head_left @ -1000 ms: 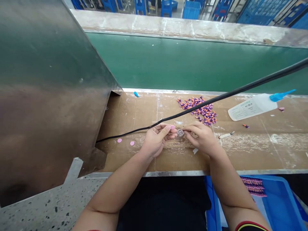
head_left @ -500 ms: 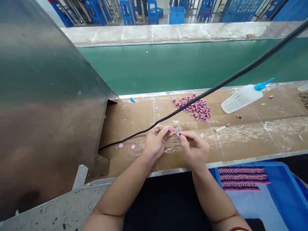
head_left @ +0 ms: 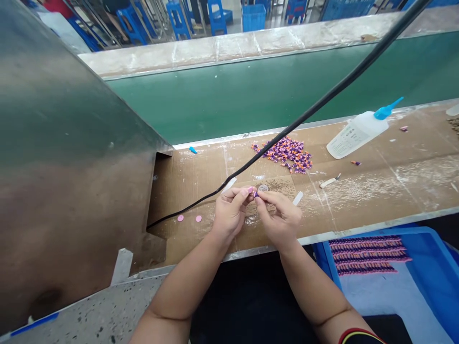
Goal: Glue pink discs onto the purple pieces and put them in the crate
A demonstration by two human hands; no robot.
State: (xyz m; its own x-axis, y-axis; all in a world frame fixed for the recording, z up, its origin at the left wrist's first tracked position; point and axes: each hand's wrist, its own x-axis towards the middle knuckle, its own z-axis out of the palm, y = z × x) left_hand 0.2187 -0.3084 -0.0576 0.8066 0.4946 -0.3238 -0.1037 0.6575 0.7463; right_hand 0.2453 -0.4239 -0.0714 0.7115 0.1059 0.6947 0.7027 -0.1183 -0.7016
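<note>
My left hand [head_left: 231, 210] pinches a small pink disc [head_left: 250, 190] between thumb and finger. Close against it, my right hand [head_left: 279, 215] grips a small purple piece [head_left: 256, 194] at its fingertips; the piece is at the disc's edge, and whether they touch is too small to tell. A small round clear dish [head_left: 263, 188] lies just behind the right fingers. Two more pink discs [head_left: 198, 219] lie on the cardboard to the left. Behind the hands is a pile of purple and orange pieces [head_left: 290, 153].
A black cable [head_left: 308, 112] slants over the cardboard-covered bench [head_left: 190, 181]. At right stands a tilted white bottle [head_left: 356, 136] with a blue nozzle. A metal panel [head_left: 71, 167] is at left, a blue tray [head_left: 426, 258] with rows of pieces at lower right.
My right hand has moved left, bringing the purple piece from over the round dish up to the pink disc in my left hand. The camera view has tilted slightly.
</note>
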